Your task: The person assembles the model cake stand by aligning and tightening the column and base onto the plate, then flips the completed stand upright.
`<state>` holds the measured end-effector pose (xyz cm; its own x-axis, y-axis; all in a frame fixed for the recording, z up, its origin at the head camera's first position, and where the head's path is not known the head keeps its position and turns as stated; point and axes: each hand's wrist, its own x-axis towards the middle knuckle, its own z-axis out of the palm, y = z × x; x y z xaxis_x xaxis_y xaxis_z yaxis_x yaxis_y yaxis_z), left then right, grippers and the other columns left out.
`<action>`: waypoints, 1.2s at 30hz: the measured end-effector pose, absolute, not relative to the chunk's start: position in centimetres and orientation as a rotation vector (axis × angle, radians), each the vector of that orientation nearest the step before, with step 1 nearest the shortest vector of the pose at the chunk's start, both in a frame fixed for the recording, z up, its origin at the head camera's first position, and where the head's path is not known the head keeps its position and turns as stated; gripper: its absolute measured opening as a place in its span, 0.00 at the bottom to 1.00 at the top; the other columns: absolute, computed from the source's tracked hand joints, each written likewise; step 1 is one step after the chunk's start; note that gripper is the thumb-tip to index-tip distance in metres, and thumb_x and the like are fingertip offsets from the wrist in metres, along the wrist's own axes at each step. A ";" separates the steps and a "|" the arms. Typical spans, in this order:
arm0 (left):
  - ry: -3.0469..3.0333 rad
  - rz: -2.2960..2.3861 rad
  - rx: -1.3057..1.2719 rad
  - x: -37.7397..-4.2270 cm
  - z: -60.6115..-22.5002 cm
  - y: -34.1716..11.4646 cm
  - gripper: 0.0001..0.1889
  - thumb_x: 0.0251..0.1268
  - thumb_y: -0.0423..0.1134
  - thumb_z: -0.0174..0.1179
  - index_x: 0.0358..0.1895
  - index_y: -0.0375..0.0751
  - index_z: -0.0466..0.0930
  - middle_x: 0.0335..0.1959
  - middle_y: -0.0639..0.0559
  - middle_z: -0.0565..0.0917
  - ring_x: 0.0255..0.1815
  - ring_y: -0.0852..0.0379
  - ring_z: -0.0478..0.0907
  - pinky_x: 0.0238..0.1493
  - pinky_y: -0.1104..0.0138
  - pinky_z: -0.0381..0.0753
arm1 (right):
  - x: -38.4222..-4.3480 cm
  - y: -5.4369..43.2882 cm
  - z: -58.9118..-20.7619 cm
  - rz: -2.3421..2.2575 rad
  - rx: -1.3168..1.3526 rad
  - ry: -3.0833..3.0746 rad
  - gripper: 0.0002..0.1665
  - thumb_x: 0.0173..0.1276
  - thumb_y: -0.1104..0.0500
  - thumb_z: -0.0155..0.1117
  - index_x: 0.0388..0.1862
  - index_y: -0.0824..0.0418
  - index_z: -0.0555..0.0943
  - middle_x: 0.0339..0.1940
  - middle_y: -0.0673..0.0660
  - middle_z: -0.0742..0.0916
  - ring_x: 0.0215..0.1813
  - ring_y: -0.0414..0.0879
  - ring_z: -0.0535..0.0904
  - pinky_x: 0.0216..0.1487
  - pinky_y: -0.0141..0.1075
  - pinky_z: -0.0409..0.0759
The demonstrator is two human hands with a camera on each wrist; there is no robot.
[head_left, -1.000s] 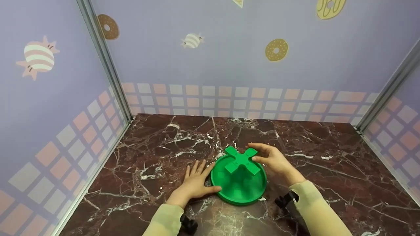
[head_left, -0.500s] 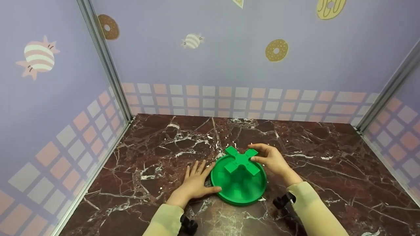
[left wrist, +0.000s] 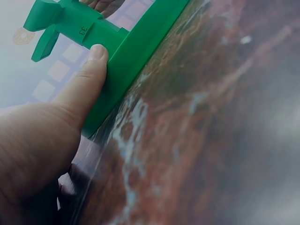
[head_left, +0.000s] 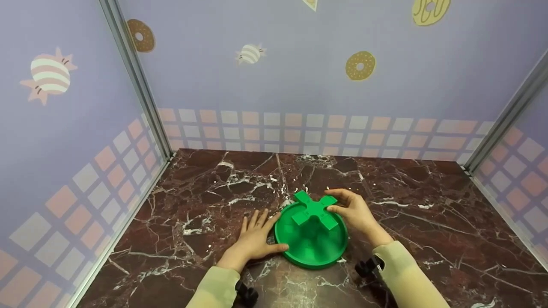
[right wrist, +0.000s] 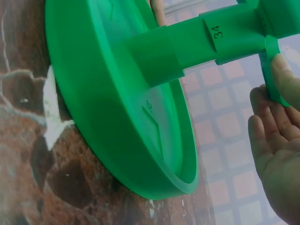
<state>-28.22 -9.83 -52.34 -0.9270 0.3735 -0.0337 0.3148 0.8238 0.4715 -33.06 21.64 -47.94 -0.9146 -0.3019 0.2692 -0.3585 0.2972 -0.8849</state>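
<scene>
A round green dish [head_left: 311,263] with a raised rim rests on the marble-patterned table. From its middle rises a stepped green column [right wrist: 192,49], marked 34 on the side seen in the right wrist view and 33 in the left wrist view. A green four-armed cross [head_left: 315,208] tops the column. My left hand [head_left: 254,240] lies with fingers spread at the dish's left side, its thumb [left wrist: 86,79] against the rim. At the back right, my right hand [head_left: 355,210] pinches one arm of the cross between thumb and fingers.
Patterned panels [head_left: 274,85] with metal corner posts [head_left: 136,77] enclose the table at the back and both sides. A black strap device sits on each wrist, the right one [head_left: 369,266] hanging near the dish's right side.
The cross has turned very slightly clockwise as seen from above, while my right wrist has shifted a little toward me and to the left. My left hand and the dish stay nearly still.
</scene>
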 end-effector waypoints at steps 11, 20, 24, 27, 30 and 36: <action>2.895 0.712 0.554 -28.2 -52.3 -9.8 0.55 0.58 0.74 0.63 0.84 0.54 0.53 0.85 0.36 0.50 0.86 0.31 0.40 0.81 0.31 0.37 | -32.7 21.4 -48.3 1.741 0.608 -2.440 0.27 0.67 0.69 0.70 0.64 0.74 0.78 0.62 0.75 0.83 0.48 0.30 0.84 0.49 0.25 0.83; 2.906 0.724 0.557 -28.2 -52.5 -9.8 0.55 0.58 0.74 0.64 0.84 0.53 0.54 0.85 0.35 0.51 0.86 0.30 0.41 0.81 0.31 0.37 | -32.6 21.0 -48.5 1.795 0.572 -2.395 0.28 0.66 0.71 0.70 0.64 0.77 0.77 0.58 0.74 0.85 0.44 0.31 0.83 0.45 0.25 0.83; 2.901 0.722 0.552 -28.2 -52.5 -9.8 0.55 0.58 0.74 0.63 0.84 0.53 0.54 0.85 0.35 0.50 0.86 0.30 0.40 0.81 0.32 0.37 | -32.5 20.9 -48.6 1.793 0.551 -2.375 0.27 0.65 0.72 0.71 0.63 0.77 0.77 0.56 0.71 0.87 0.44 0.32 0.83 0.44 0.25 0.83; 2.905 0.710 0.553 -28.3 -52.4 -9.8 0.55 0.58 0.74 0.63 0.84 0.53 0.54 0.85 0.35 0.50 0.86 0.31 0.41 0.81 0.32 0.38 | -32.4 20.8 -48.6 1.790 0.540 -2.364 0.27 0.64 0.72 0.71 0.62 0.77 0.78 0.55 0.69 0.87 0.44 0.32 0.83 0.44 0.24 0.83; 2.908 0.705 0.554 -28.2 -52.4 -9.8 0.55 0.58 0.74 0.64 0.84 0.53 0.54 0.85 0.35 0.51 0.86 0.31 0.41 0.81 0.32 0.38 | -32.3 20.8 -48.5 1.796 0.536 -2.352 0.27 0.64 0.72 0.71 0.62 0.77 0.78 0.54 0.69 0.88 0.44 0.32 0.83 0.44 0.24 0.83; 2.911 0.699 0.557 -28.2 -52.3 -9.8 0.55 0.58 0.74 0.63 0.84 0.53 0.54 0.85 0.35 0.51 0.86 0.30 0.41 0.81 0.32 0.39 | -32.3 20.8 -48.5 1.797 0.541 -2.356 0.27 0.65 0.72 0.71 0.62 0.77 0.78 0.55 0.72 0.87 0.44 0.32 0.84 0.43 0.25 0.83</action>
<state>-28.18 -9.75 -52.34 -0.9286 0.3709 -0.0085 0.3266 0.8282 0.4555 -32.29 20.81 -48.55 -0.9274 -0.2031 0.3140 -0.3565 0.2269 -0.9063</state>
